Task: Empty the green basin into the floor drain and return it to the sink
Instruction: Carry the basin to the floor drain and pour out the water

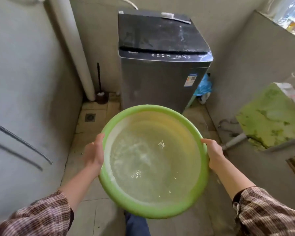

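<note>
Gripping opposite sides of the rim, the left hand [94,153] and the right hand [213,152] held the green basin [144,209] level above the tiled floor, each thumb lying over the lip while the fingers were hidden beneath it. Rippling water [154,161] filled the bowl, blurring its bottom. Beyond the left hand, the floor drain [90,117] sat square in the tiles, near a white pipe [75,48]. Past both hands stood the washing machine [162,65]. Beyond the right hand, the stained green sink [271,118] was cut off by the frame edge, its inside unseen.
</note>
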